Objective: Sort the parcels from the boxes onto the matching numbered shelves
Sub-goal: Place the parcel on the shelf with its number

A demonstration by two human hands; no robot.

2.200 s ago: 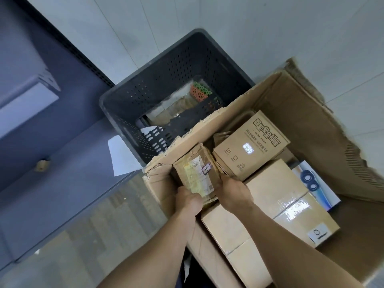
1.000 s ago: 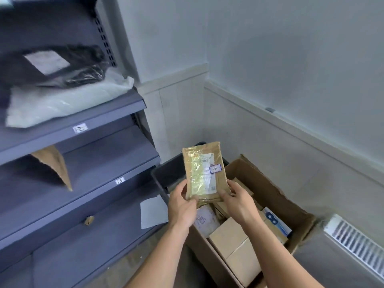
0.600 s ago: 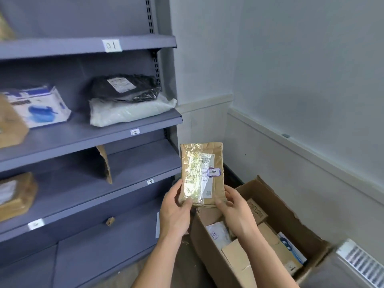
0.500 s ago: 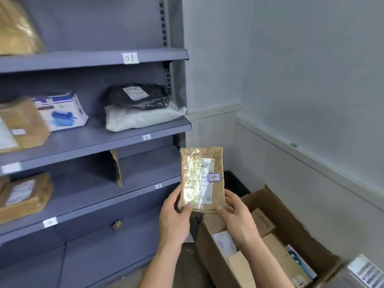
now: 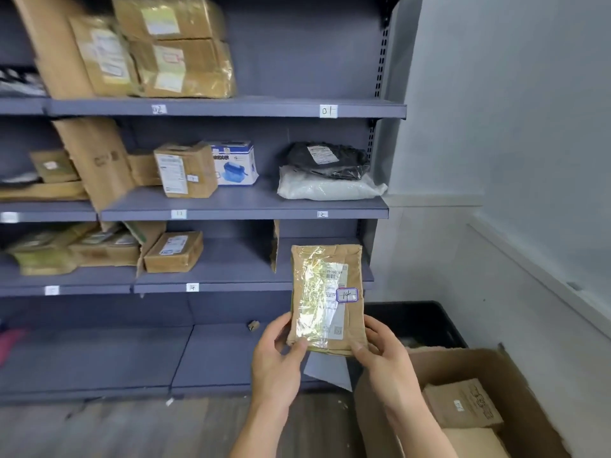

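Carton [image 5: 522,388] w/ brown boxes [image 5: 463,408], black crate [image 5: 413,320] behind; parcel [image 5: 327,292] held.

Single head-worn wide-angle view, facing forward and a little down. Near and roughly square-on, filling left and centre: grey-blue metal shelving unit [image 5: 248,200]. Close below centre, nearest the lens: flat brown taped parcel [image 5: 327,292], left hand [image 5: 276,355], right hand [image 5: 386,355]. Clipped at the bottom-right corner: open brown cardboard box [image 5: 463,365].

A pale wall [image 5: 512,127] with a ledge [image 5: 535,271] — grey wood-grain floor [image 5: 132,431] below.
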